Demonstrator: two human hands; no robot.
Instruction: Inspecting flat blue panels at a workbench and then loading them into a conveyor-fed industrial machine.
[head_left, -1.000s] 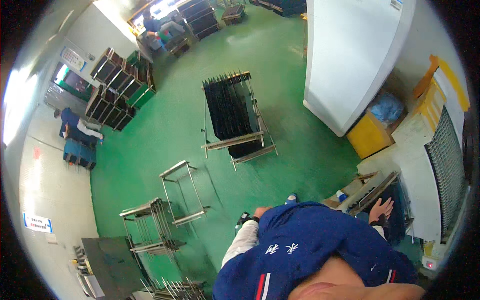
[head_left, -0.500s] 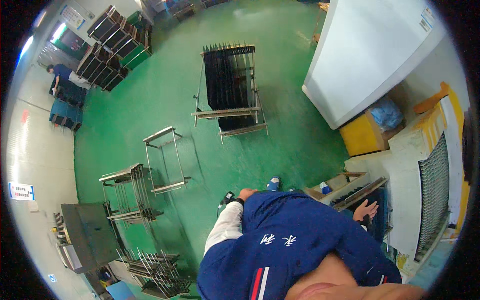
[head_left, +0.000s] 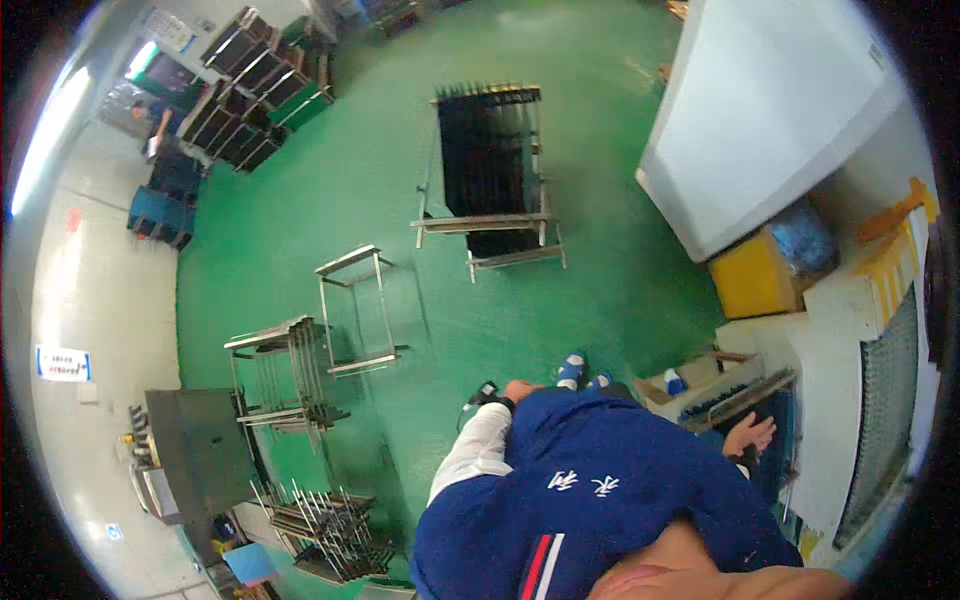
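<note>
My right hand point(head_left: 750, 433) reaches out at the right side with its fingers stretched and nothing in them. It is over or beside a metal rack point(head_left: 742, 400) holding dark panels point(head_left: 772, 460); contact cannot be made out. Close against the front of my dark blue top point(head_left: 620, 450) is my left hand point(head_left: 522, 390), its fingers mostly hidden. A dark device point(head_left: 480, 395) sits by the left wrist, below a white sleeve point(head_left: 472, 440).
Ahead stands a rack of black sheets point(head_left: 487, 150). Bare metal frames point(head_left: 360, 310) and rod racks point(head_left: 285, 370) are to the left. A yellow box point(head_left: 745, 275) and a large white panel point(head_left: 770, 110) line the right. A person point(head_left: 160, 122) is far left.
The whole view has shifted, so the surroundings appear farther right. My right hand stays by the rack, its fingers less spread. More of my feet shows.
</note>
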